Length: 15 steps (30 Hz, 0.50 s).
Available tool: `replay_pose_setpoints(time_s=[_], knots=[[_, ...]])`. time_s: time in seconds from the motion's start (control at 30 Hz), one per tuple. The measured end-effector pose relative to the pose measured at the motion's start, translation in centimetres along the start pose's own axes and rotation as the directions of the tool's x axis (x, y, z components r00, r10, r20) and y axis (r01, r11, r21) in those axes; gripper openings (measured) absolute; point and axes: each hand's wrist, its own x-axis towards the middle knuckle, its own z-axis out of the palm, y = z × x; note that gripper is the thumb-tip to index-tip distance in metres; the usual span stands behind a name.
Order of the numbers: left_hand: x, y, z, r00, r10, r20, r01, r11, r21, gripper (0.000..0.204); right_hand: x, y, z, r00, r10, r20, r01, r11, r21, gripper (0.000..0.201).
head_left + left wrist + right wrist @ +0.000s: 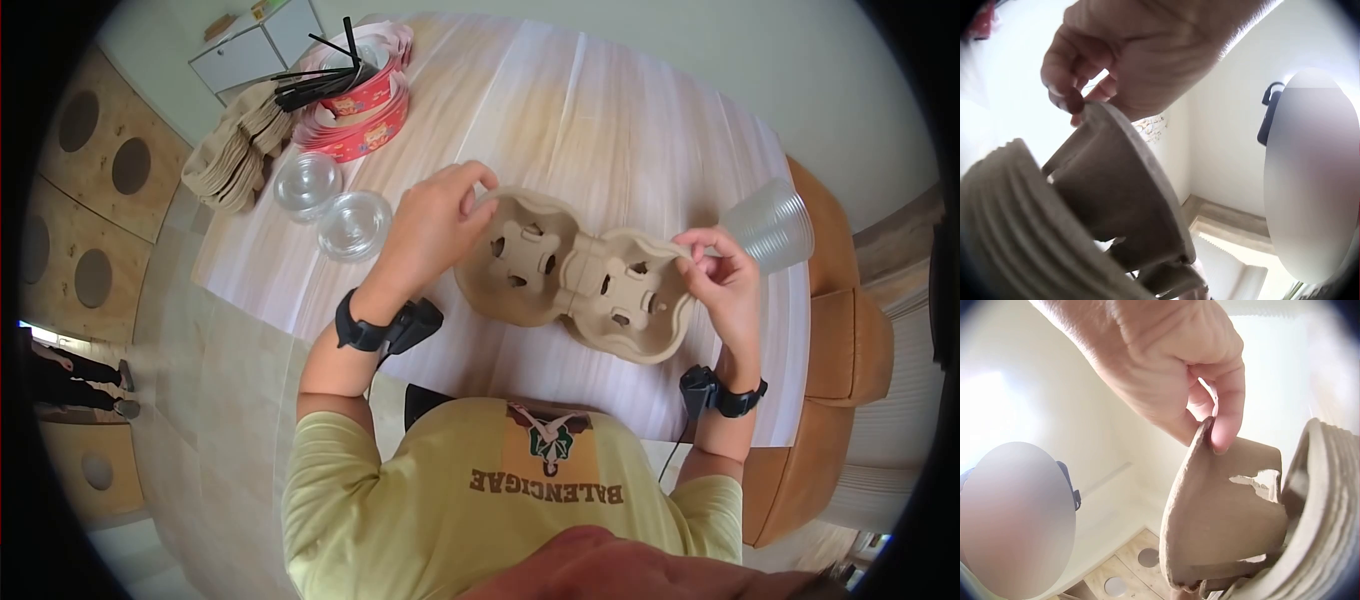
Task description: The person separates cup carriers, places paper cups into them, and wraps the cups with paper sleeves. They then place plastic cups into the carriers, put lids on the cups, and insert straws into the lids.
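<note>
A brown moulded-pulp cup carrier (573,280) with two slotted wells lies between both hands in the head view. My left hand (430,230) pinches its left rim between thumb and fingers. At the opposite end my right hand (722,275) pinches the right rim the same way. Both wrist views show the lifted carrier (1122,187) tilted, with a stack of like carriers (1329,506) close under it. That stack is hidden beneath the carrier in the head view.
Nested clear plastic cups (775,225) lie beyond my right hand. Clear round lids (355,227) sit left of my left hand. Farther back are pink-red cup sleeves (365,135), black straws (320,88) and more pulp carriers (225,170). Brown chairs (830,340) border the table's right side.
</note>
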Motion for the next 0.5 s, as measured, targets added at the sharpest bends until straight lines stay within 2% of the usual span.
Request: replay_pose_setpoints(time_s=[0.03,0.07,0.13,0.17,0.23,0.27,0.33,0.4,0.5], knots=[[0.3,0.0,-0.3,0.998,-0.060,0.014,0.060,0.997,-0.058,0.015,0.2,-0.3,-0.2,1.000,-0.026,-0.017,0.026,0.999,0.027,0.017],[0.7,-0.1,-0.5,0.998,-0.061,0.015,0.062,0.996,-0.061,0.015,0.6,-0.9,-0.3,1.000,-0.024,-0.016,0.024,0.999,0.024,0.017],[1.8,-0.7,-0.7,0.992,-0.127,-0.007,0.110,0.881,-0.461,0.014,1.7,-1.7,-0.2,0.996,-0.066,-0.060,0.073,0.991,0.114,0.022],[2.4,-1.0,-0.6,0.992,-0.125,-0.009,0.107,0.881,-0.460,0.014,2.3,-1.8,-0.2,0.996,-0.071,-0.062,0.079,0.987,0.140,0.027],[3.6,-1.9,-0.1,0.984,-0.179,-0.007,0.109,0.625,-0.773,0.012,3.6,-1.5,0.4,0.994,-0.093,-0.060,0.102,0.978,0.180,0.029],[4.0,-2.3,0.1,0.985,-0.174,-0.011,0.102,0.626,-0.773,0.012,4.2,-1.2,0.6,0.992,-0.112,-0.060,0.123,0.968,0.220,0.031],[4.8,-3.2,0.8,0.973,-0.231,-0.016,0.104,0.496,-0.862,0.015,5.0,-0.1,0.9,0.991,-0.130,-0.042,0.136,0.962,0.235,0.033],[5.3,-4.7,1.3,0.971,-0.238,-0.012,0.105,0.474,-0.874,0.014,5.8,0.5,1.3,0.992,-0.094,-0.089,0.114,0.959,0.258,0.032],[5.5,-6.0,2.0,0.971,-0.238,0.031,0.144,0.474,-0.868,0.015,6.7,2.4,1.0,0.995,-0.080,-0.063,0.093,0.967,0.239,0.032]])
